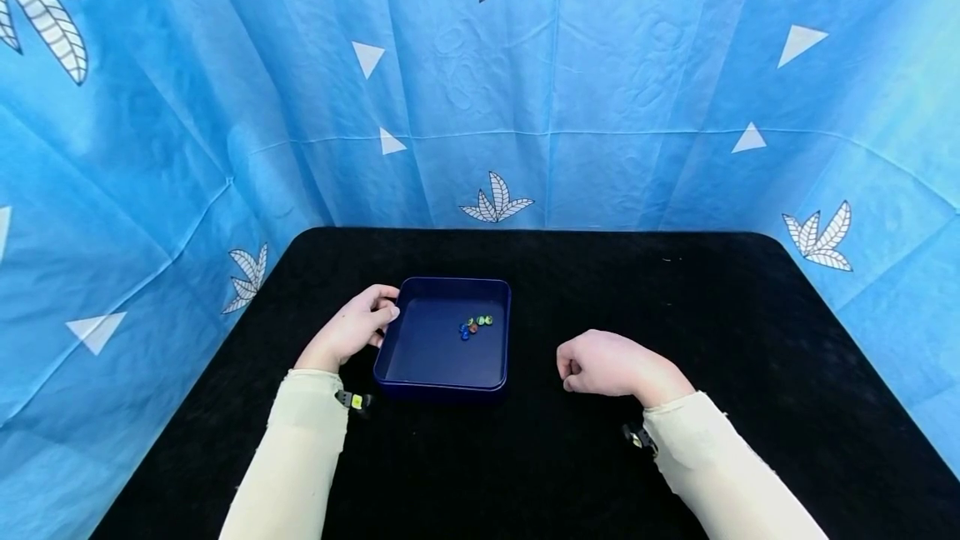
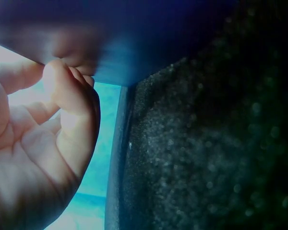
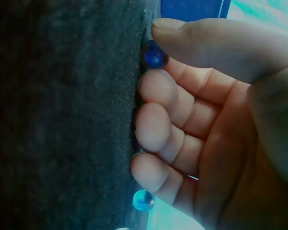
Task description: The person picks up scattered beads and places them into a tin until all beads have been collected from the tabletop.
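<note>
A dark blue square tray [image 1: 442, 357] stands on the black table, with several small marbles [image 1: 472, 328] in green, blue and brown grouped inside it. My left hand [image 1: 352, 327] holds the tray's left side, thumb at the rim, fingers bent against the outer wall; the left wrist view shows these fingers [image 2: 72, 110] close up. Right of the tray, my right hand [image 1: 611, 363] is low at the table. In the right wrist view its thumb and index finger pinch a dark blue marble [image 3: 155, 55]. A pale blue marble [image 3: 144, 200] lies by the little finger.
The black cloth-covered table [image 1: 675, 298] spreads out around the tray. Blue curtains [image 1: 615, 65] with white leaf and triangle prints enclose its back and sides. Dark wrist cameras [image 1: 354, 400] are strapped at both cream sleeves.
</note>
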### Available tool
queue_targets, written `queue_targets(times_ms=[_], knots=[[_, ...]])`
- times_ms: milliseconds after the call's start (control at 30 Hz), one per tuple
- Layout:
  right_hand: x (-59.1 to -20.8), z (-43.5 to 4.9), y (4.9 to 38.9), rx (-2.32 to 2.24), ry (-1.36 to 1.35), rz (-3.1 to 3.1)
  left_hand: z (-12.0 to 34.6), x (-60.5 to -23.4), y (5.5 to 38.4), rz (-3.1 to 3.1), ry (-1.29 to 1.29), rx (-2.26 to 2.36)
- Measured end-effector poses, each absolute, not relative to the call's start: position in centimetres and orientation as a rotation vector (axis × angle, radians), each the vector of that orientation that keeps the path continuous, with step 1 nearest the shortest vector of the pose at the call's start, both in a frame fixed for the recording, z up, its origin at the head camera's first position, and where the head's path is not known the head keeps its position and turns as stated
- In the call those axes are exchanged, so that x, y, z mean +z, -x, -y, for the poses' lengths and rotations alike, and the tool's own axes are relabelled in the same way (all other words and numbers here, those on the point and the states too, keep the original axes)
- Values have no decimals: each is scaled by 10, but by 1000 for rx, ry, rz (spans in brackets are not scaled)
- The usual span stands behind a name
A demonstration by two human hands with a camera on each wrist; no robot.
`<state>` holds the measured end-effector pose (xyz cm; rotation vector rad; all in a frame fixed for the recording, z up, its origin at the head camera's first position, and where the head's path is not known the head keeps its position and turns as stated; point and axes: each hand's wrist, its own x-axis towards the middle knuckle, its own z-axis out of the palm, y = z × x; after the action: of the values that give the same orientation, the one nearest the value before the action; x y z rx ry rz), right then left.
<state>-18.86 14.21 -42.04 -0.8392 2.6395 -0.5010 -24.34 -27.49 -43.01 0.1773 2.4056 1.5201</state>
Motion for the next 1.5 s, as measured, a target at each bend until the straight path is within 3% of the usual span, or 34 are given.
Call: queue_targets(times_ms=[733,1500], knots=[[-394,-129,218,-622,929,-2889,271,-430,247,-2389,-204,1523],[-386,-47,241,-699,1073,-2915,276,-431,245,-2398,-166,1515]])
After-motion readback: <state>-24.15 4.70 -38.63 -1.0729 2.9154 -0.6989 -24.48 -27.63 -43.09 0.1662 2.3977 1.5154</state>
